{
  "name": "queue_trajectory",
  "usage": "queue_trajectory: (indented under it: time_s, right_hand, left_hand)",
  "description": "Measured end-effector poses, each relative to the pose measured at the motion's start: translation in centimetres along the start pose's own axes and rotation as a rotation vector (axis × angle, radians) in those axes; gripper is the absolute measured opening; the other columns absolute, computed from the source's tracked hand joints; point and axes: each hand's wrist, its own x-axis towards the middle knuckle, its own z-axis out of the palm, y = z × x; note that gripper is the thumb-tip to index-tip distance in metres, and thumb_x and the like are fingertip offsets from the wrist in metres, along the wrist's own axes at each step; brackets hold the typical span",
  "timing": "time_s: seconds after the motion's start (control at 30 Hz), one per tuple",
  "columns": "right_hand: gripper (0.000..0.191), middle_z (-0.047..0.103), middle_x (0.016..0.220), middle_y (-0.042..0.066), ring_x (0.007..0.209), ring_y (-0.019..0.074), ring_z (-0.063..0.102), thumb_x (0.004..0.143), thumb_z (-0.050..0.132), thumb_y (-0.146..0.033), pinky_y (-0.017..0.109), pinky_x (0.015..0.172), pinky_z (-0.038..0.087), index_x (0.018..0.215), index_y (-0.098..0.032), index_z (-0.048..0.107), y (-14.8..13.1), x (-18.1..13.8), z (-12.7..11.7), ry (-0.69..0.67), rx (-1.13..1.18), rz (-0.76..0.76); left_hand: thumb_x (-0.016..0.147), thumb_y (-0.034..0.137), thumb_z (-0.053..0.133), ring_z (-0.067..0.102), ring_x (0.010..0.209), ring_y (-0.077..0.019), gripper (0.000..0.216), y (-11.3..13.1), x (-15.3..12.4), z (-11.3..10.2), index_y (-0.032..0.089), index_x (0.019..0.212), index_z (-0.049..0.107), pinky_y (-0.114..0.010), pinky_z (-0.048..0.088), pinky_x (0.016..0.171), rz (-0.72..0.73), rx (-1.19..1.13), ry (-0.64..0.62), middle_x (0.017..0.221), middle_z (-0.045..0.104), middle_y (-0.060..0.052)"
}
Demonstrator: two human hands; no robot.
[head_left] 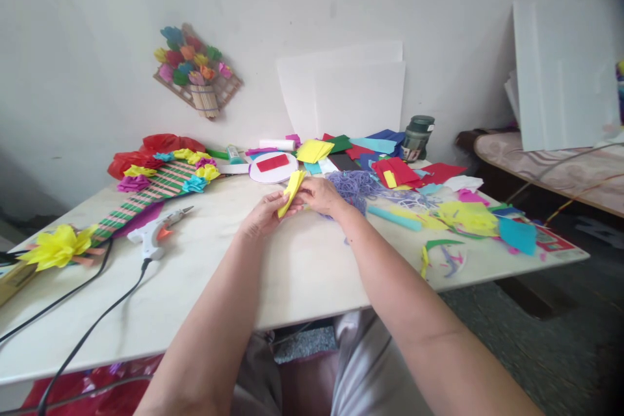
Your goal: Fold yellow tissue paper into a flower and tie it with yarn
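A folded strip of yellow crepe paper (292, 192) stands tilted between my two hands above the white table. My left hand (267, 211) grips its lower end, with the thumb and fingers closed round it. At the strip's right side, my right hand (319, 195) has its fingers bent and pressed together at the paper's edge; its fingertips are partly hidden. Just behind the strip lies a white oval card (273, 173) with a red rectangle (273, 163) on it. Tangled purple yarn (351, 187) lies right beside my right hand.
A white glue gun (153, 234) with a black cord lies at left, near a striped fan-like piece (146, 192) trimmed with paper flowers. Coloured paper sheets (314, 151), a dark jar (418, 138), a light-blue stick (394, 218) and yellow scraps (468, 218) spread along the back and right.
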Motion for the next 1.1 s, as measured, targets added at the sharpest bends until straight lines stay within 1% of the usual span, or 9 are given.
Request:
queue_trajectory:
  time_s: [0.07,0.2,0.3,0.4,0.47,0.6,0.73,0.87,1.1]
  right_hand:
    - [0.016,0.064,0.078,0.003,0.071,0.0139,0.054,0.077,0.050,-0.025,0.023,0.061,0.034,0.076,-0.018,0.065,0.7,0.0,-0.1,0.022,0.006,-0.008]
    - [0.019,0.062,0.071,0.001,0.066,0.0126,0.052,0.077,0.052,-0.031,0.023,0.059,0.032,0.072,-0.018,0.065,2.8,-0.3,-1.0,0.112,0.032,0.040]
    - [0.022,0.062,0.074,0.003,0.067,0.0138,0.052,0.078,0.051,-0.033,0.024,0.058,0.032,0.072,-0.018,0.066,4.8,-0.8,-2.2,0.289,-0.026,0.190]
    - [0.026,0.060,0.075,0.005,0.065,0.0151,0.049,0.079,0.049,-0.037,0.026,0.056,0.029,0.074,-0.018,0.066,6.1,-1.2,-2.9,0.492,-0.144,0.321]
    - [0.028,0.060,0.077,0.006,0.067,0.0162,0.049,0.081,0.048,-0.038,0.027,0.058,0.030,0.076,-0.018,0.066,6.0,-1.0,-2.8,0.545,-0.188,0.302]
    - [0.026,0.061,0.081,0.006,0.082,0.0202,0.046,0.081,0.049,-0.036,0.033,0.076,0.030,0.071,-0.019,0.067,3.5,-0.2,-1.4,0.369,-0.232,0.017]
    - [0.024,0.059,0.088,0.006,0.088,0.0209,0.042,0.082,0.049,-0.034,0.038,0.086,0.024,0.076,-0.020,0.067,0.6,0.4,0.2,0.155,-0.216,-0.234]
    - [0.024,0.058,0.087,0.006,0.087,0.0208,0.042,0.084,0.046,-0.033,0.037,0.084,0.026,0.081,-0.020,0.067,0.0,0.4,1.1,0.136,-0.226,-0.293]
    - [0.023,0.060,0.084,0.007,0.082,0.0180,0.049,0.084,0.047,-0.029,0.031,0.075,0.033,0.075,-0.016,0.065,1.3,0.5,1.5,0.150,-0.159,-0.276]
  left_hand:
    - [0.070,0.016,0.063,0.061,0.062,-0.0116,0.014,0.2,-0.1,0.0,0.008,0.081,0.059,-0.019,0.052,0.060,0.021,-0.023,0.037,0.070,0.063,-0.007]
    - [0.075,0.016,0.058,0.057,0.059,-0.0054,0.008,1.0,-0.2,-0.4,0.012,0.081,0.059,-0.011,0.048,0.054,0.222,-0.248,0.213,0.065,0.057,-0.002]
    - [0.078,0.017,0.055,0.055,0.059,-0.0037,0.009,1.3,0.0,-0.9,0.013,0.084,0.060,-0.009,0.047,0.055,0.322,-0.353,0.299,0.064,0.055,0.000]
    - [0.075,0.018,0.059,0.055,0.057,-0.0041,0.010,1.2,0.2,-1.1,0.014,0.083,0.060,-0.010,0.047,0.055,0.318,-0.276,0.356,0.065,0.057,0.000]
    - [0.072,0.020,0.063,0.057,0.058,-0.0057,0.015,1.0,0.2,-0.9,0.013,0.085,0.060,-0.014,0.048,0.055,0.280,-0.149,0.375,0.071,0.060,-0.002]
    - [0.068,0.023,0.067,0.059,0.062,-0.0077,0.024,1.0,0.0,-0.1,0.015,0.089,0.061,-0.018,0.050,0.059,0.282,-0.030,0.349,0.078,0.063,-0.001]
    - [0.070,0.023,0.065,0.062,0.067,-0.0114,0.027,0.8,-0.2,0.0,0.013,0.095,0.060,-0.022,0.051,0.064,0.205,-0.009,0.124,0.085,0.065,-0.006]
    - [0.069,0.020,0.066,0.063,0.065,-0.0138,0.021,0.4,0.1,-0.5,0.011,0.087,0.060,-0.025,0.053,0.065,0.108,-0.006,0.056,0.077,0.066,-0.007]
    - [0.072,0.017,0.061,0.065,0.069,-0.0156,0.016,0.3,0.0,-0.6,0.009,0.086,0.059,-0.023,0.053,0.065,0.060,-0.001,0.073,0.077,0.065,-0.009]
